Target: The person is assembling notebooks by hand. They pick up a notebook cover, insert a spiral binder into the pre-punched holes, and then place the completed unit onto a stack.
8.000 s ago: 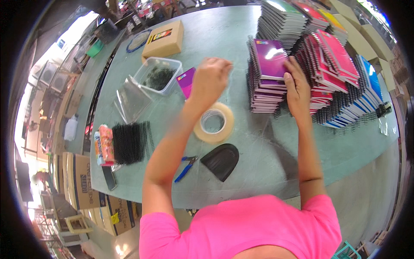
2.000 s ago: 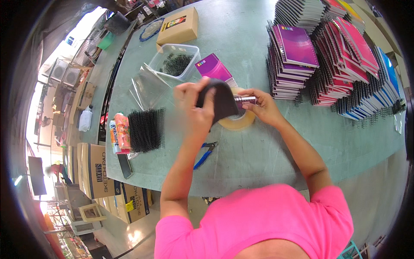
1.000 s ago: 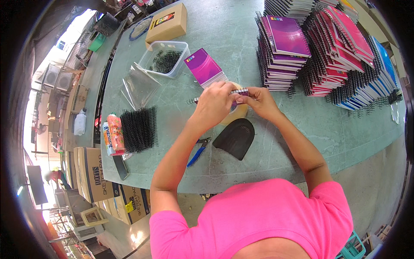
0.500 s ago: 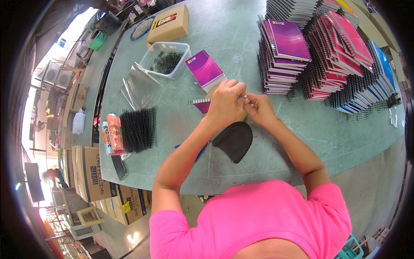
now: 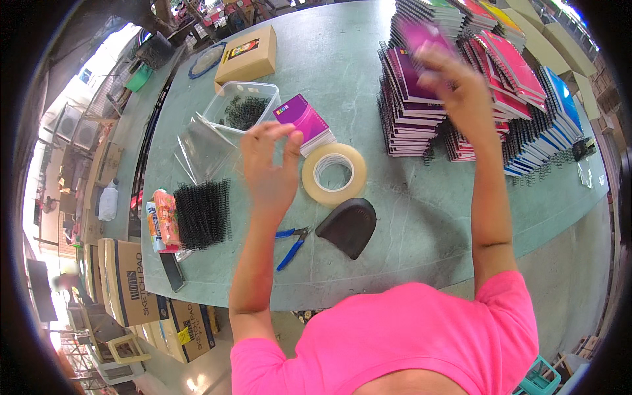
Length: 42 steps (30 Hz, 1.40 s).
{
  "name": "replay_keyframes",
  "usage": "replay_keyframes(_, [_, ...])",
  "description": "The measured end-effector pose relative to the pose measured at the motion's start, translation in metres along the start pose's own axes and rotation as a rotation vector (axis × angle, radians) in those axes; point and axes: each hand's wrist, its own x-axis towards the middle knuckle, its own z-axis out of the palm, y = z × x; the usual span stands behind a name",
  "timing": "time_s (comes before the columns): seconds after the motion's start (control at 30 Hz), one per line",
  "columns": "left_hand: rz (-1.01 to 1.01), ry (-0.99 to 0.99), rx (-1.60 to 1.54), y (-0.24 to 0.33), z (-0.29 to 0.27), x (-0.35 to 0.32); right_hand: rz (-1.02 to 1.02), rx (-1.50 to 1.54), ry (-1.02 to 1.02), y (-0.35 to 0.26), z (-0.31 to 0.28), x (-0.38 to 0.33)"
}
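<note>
My right hand (image 5: 451, 79) is raised over the stacks of spiral notebooks (image 5: 408, 99) at the far right, holding a small purple notebook (image 5: 428, 36), which is blurred by motion. My left hand (image 5: 270, 168) hovers above the table with fingers apart and nothing in it, close to the roll of clear tape (image 5: 334, 174). A small stack of purple notebooks (image 5: 303, 122) lies just beyond that hand. The black rounded pad (image 5: 347, 227) and blue-handled pliers (image 5: 291, 241) rest near the front edge.
A clear tub of black coils (image 5: 242, 112), clear plastic sleeves (image 5: 201, 148), a bundle of black spiral bindings (image 5: 203, 214) and a cardboard box (image 5: 247, 56) sit on the green table (image 5: 395, 217). Cartons (image 5: 128, 283) stand on the floor at left.
My hands were together at the table's middle working a small notebook. Now my right hand has swung up to the notebook stacks with it, and my left hand has let go and opened.
</note>
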Motion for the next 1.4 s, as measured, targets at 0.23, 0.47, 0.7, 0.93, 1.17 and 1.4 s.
replay_keyframes(0.23, [-0.063,-0.328,0.042,-0.057,0.042,-0.029,0.112,-0.1,-0.245,-0.003,0.024,-0.008])
replay_keyframes(0.47, [0.087,-0.513,0.445,-0.079,0.084,-0.028,0.099,-0.165,-0.181,-0.007,0.025,-0.012])
replay_keyframes(0.7, [0.058,-0.462,0.267,-0.062,0.058,-0.031,-0.164,-0.196,-0.016,-0.024,0.031,-0.011])
replay_keyframes(0.93, [-0.364,-0.34,-0.382,0.002,0.005,-0.041,0.321,0.45,-0.719,-0.057,0.093,-0.042])
replay_keyframes(1.17, [-0.654,-0.377,0.579,-0.16,-0.08,-0.118,-0.242,0.034,-0.485,-0.072,0.136,-0.045])
replay_keyframes(1.4, [-0.719,-0.473,0.733,-0.167,-0.061,-0.143,-0.11,0.067,-0.539,-0.077,0.162,-0.055])
